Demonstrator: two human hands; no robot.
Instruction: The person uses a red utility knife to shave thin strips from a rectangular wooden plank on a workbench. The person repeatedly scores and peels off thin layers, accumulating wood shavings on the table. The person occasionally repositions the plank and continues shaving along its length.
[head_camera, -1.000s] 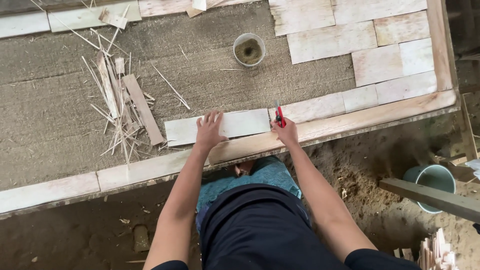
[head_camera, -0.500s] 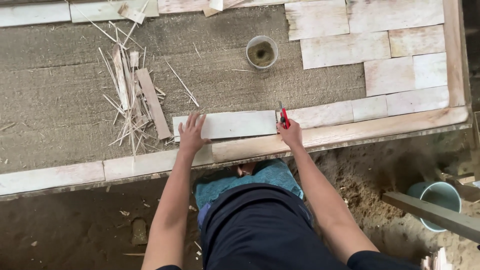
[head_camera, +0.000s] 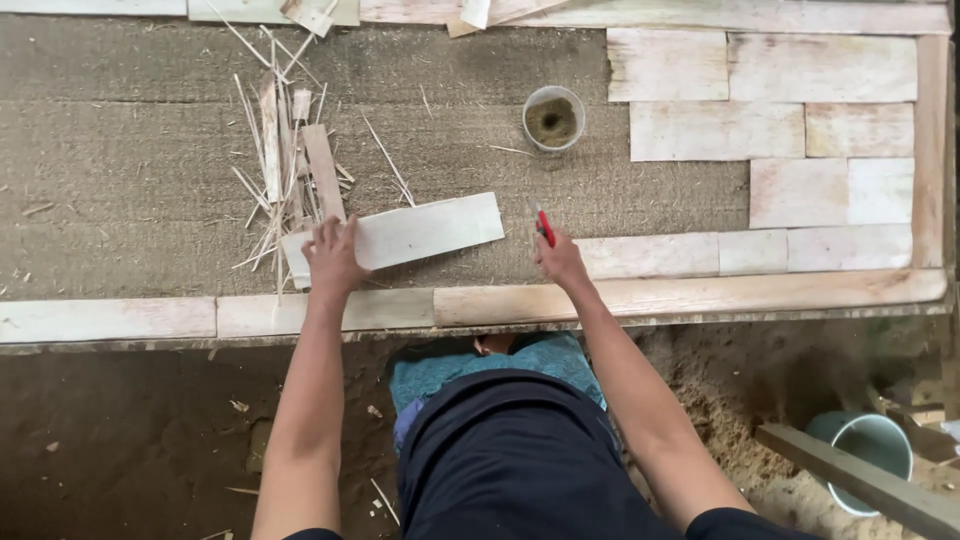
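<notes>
Lower frame: dark trousers and a teal cloth (head_camera: 470, 365) are seen over sandy ground; a pale bucket (head_camera: 865, 455) is set at lower right. Centre: the left hand (head_camera: 333, 258) is laid with fingers spread flat on the left end of a pale strip (head_camera: 410, 232), apparently pinning it on the coarse brown surface (head_camera: 150, 180). The right hand (head_camera: 560, 260) is closed around a red knife (head_camera: 543, 226), blade up. Beyond: splinters (head_camera: 290, 165), a small cup (head_camera: 553, 118), and fitted pale tiles (head_camera: 760, 130) at upper right.
</notes>
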